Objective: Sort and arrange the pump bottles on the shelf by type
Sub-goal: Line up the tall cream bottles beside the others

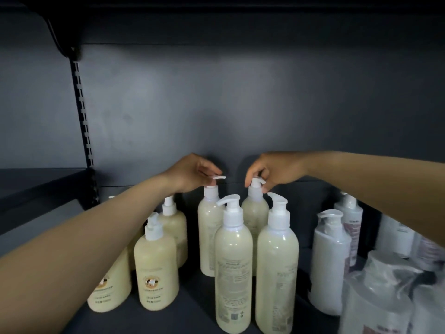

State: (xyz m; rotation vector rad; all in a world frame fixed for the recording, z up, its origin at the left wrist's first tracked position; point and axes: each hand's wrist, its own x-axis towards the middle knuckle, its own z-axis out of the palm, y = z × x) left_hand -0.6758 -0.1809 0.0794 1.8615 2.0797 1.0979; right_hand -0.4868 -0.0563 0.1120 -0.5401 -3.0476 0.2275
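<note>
A view from head height looks down onto a dark grey shelf (pixel 192 307) backed by a dark panel, with two bare forearms reaching in from either side. The left hand (pixel 192 173) has its fingers curled down over the white pump head of a tall, slim, cream-coloured bottle, the back left bottle (pixel 210 230), pinching the pump from above. The right hand (pixel 269 169) does the same to the back right bottle (pixel 255 213) of the same slim kind, fingertips closed around its pump. Both bottles stand upright at the rear of the shelf, near each other. Just in front of them stand two more slim cream bottles, the front left bottle (pixel 233 268) and the front right bottle (pixel 277 273), upright, with printed text facing the camera. To the left is a cluster of shorter, rounder cream bottles (pixel 156 268) with round brown-and-white logo labels, partly hidden behind the left forearm. To the right stand white bottles (pixel 328 259) wrapped in clear plastic film, some blurred at the frame edge. A slotted metal upright (pixel 83 112) runs down the back panel at the left.
</note>
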